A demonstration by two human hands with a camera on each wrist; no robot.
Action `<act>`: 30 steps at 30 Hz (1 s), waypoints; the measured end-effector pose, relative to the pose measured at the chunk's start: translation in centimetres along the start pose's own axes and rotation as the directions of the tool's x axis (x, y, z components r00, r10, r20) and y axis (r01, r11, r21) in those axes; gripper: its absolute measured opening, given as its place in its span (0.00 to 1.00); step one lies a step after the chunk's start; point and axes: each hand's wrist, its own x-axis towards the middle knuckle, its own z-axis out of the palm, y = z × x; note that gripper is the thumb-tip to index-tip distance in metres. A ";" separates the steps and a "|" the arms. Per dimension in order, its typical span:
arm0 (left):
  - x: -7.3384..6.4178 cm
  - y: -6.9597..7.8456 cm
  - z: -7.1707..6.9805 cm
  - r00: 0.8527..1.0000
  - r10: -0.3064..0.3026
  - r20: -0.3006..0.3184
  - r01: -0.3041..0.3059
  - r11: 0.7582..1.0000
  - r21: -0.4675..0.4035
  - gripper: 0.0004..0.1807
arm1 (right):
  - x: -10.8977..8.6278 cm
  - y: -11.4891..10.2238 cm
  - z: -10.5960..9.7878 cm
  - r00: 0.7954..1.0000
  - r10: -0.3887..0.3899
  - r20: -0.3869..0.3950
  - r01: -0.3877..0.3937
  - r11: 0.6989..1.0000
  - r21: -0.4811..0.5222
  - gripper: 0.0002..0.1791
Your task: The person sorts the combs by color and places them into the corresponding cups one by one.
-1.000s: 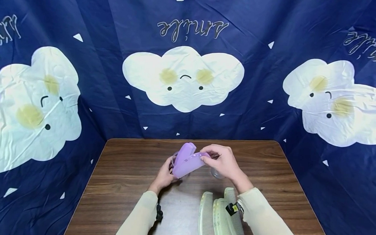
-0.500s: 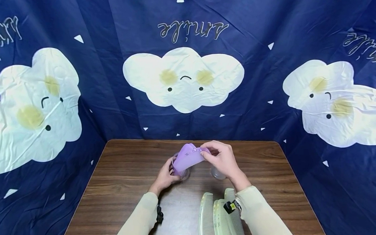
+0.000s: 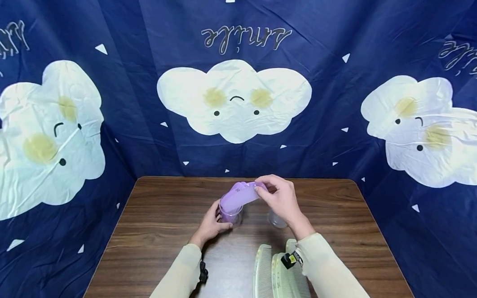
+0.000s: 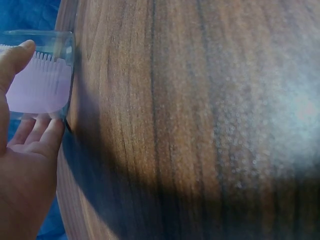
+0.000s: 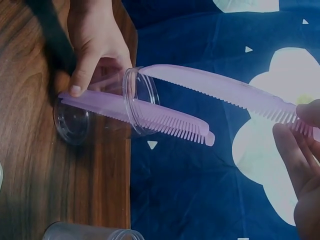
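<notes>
My left hand (image 3: 212, 226) grips a clear jar (image 5: 67, 122) that stands on the table, thumb on one side and fingers on the other. Inside lean two purple combs (image 5: 165, 117), their upper ends sticking out past the threaded rim. My right hand (image 3: 280, 198) pinches the end of another purple comb (image 5: 215, 90) between thumb and fingers. That comb slants down leftward, its lower tip at the jar's mouth; whether the tip is inside the rim is hard to tell. In the left wrist view, comb teeth (image 4: 47, 75) show through the jar wall beside my left hand (image 4: 30, 170).
A second clear jar (image 5: 90, 232) stands right of the held one, partly below my right hand. Several pale green combs (image 3: 262, 276) lie on the wooden table (image 3: 158, 217) near my right forearm. A dark blue curtain (image 3: 230, 157) with cloud prints hangs behind the table.
My right hand has risen slightly, lifting its comb's lower tip from in front of the jar up to the mouth. My left hand has stayed around the jar.
</notes>
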 end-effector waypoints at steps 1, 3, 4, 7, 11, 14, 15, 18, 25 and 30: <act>0.0 0.0 0.0 1.000 0.003 -0.001 -0.003 1.000 0.003 0.51 | 0.1 0.0 0.1 1.000 0.002 -0.006 -0.002 1.000 -0.003 0.07; 0.0 -0.1 0.0 1.000 0.009 -0.002 -0.009 1.000 0.008 0.51 | 0.2 0.1 0.2 1.000 0.006 -0.015 -0.006 1.000 -0.009 0.07; 0.0 -0.1 0.0 1.000 0.010 -0.001 -0.010 1.000 0.012 0.51 | 0.2 0.1 0.3 1.000 0.010 -0.018 -0.010 1.000 -0.012 0.07; 0.1 0.0 -0.1 1.000 0.006 0.002 -0.006 1.000 0.017 0.52 | 0.3 0.3 0.5 1.000 0.021 -0.023 -0.021 0.999 -0.033 0.08; 0.2 -0.1 -0.2 1.000 -0.013 0.009 0.013 1.000 0.012 0.52 | 0.3 0.5 1.0 1.000 0.026 -0.002 -0.026 0.997 -0.071 0.08; 0.3 -0.1 -0.2 1.000 -0.011 0.017 0.011 1.000 0.001 0.52 | 0.4 0.8 1.4 1.000 0.010 0.012 -0.009 0.996 -0.089 0.08; 0.3 -0.1 -0.2 1.000 -0.008 0.020 0.008 1.000 -0.003 0.52 | 0.5 0.9 1.5 1.000 0.003 0.015 -0.002 0.996 -0.091 0.08; 0.3 -0.1 -0.1 1.000 -0.002 0.023 0.003 1.000 -0.012 0.52 | 0.6 1.2 2.0 0.999 -0.013 0.029 0.016 0.995 -0.102 0.08; 0.1 0.0 0.0 0.999 -0.027 0.020 0.027 1.000 0.002 0.52 | 0.5 1.9 3.0 0.996 0.018 0.084 -0.008 0.992 -0.125 0.07; 0.2 -0.1 0.0 1.000 -0.020 0.021 0.020 1.000 0.006 0.52 | 0.5 2.0 3.8 0.996 -0.001 0.093 0.014 0.990 -0.144 0.08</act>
